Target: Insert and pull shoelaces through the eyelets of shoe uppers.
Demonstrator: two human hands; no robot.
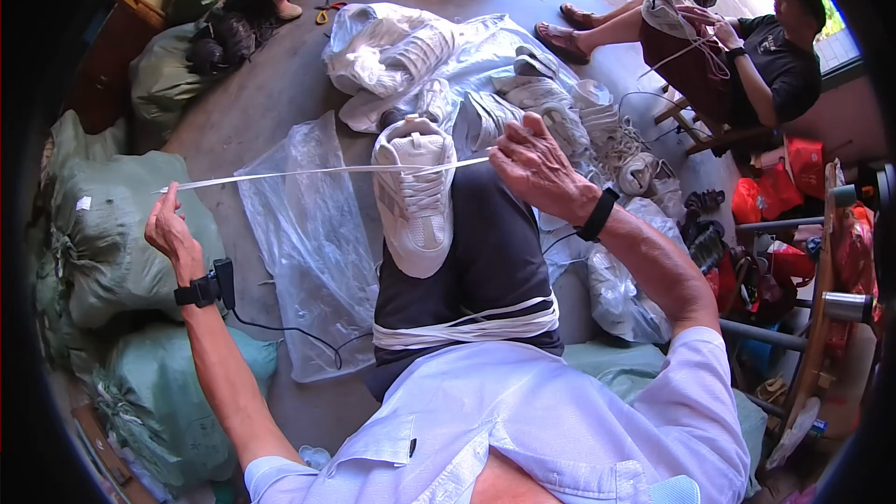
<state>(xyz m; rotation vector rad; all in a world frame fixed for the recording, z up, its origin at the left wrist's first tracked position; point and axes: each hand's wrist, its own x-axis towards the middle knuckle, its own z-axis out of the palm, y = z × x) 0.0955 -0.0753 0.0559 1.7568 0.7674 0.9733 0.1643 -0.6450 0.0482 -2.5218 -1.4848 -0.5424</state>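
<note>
A white sneaker (417, 224) rests on my dark-trousered knees, its toe toward me and its laces threaded through the eyelets. From its upper part a white shoelace (308, 174) stretches taut out to both sides. At the left, my left hand (172, 226) pinches one end between its fingertips, arm reaching outward. My right hand (543, 166), just right of the shoe, is closed in a fist around the other lace end. Across my lap lies a bundle of loose white laces (467, 328).
Beyond my knees, white shoes (555, 107) lie piled on clear plastic (476, 33). A plastic bag (313, 252) is on the floor at left, beside stuffed green sacks (140, 224). A seated co-worker (747, 65) handles laces at right, near a rack (807, 317). Scissors (329, 11) lie farther off.
</note>
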